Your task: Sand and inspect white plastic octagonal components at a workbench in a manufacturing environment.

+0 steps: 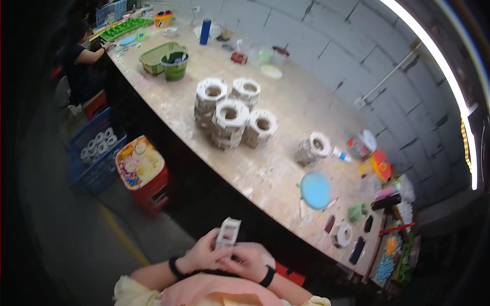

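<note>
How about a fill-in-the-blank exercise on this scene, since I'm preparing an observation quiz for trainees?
1. The left hand holds a white piece, with the right hand close by, and the wristbands are both coloured ____.
2. The cluster of white ring stacks on the table is made up of ____ stacks.
3. The round disc nearest the lone ring stack is light ____.
4. The crate with white rings sits toward the picture's ____ edge.

Missing words: black; four; blue; left.
</note>
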`<state>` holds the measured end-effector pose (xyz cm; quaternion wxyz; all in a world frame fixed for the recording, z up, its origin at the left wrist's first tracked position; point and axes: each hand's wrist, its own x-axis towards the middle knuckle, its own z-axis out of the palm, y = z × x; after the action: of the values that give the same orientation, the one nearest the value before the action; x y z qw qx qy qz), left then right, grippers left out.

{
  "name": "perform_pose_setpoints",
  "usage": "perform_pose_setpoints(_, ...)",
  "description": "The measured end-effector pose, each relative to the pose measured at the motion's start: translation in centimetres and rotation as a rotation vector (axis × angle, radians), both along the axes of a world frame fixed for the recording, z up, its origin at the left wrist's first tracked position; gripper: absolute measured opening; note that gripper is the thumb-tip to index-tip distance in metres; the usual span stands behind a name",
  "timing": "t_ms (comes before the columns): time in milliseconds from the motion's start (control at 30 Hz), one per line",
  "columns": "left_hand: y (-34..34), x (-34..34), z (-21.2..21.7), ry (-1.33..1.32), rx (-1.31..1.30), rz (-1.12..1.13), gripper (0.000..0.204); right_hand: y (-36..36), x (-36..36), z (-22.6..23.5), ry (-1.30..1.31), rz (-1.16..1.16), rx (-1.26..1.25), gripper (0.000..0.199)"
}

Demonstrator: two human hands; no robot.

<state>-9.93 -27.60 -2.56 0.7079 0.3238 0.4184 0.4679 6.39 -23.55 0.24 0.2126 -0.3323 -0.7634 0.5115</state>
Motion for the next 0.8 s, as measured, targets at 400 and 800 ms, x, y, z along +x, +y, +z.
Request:
perform_pose_setpoints(400, 13.0, 9.6, 3.2, -0.038, 0.084, -0.045, 0.056, 12.2, 13.9, 1.4, 0.388, -0.453, -0.242, 0.023)
perform_pose_setpoints(800, 23.2, 11.5, 4.4, -0.137, -0.169, -0.379, 0.046, 17.5, 15.4, 2.1, 0.434, -0.587, -0.375, 0.019)
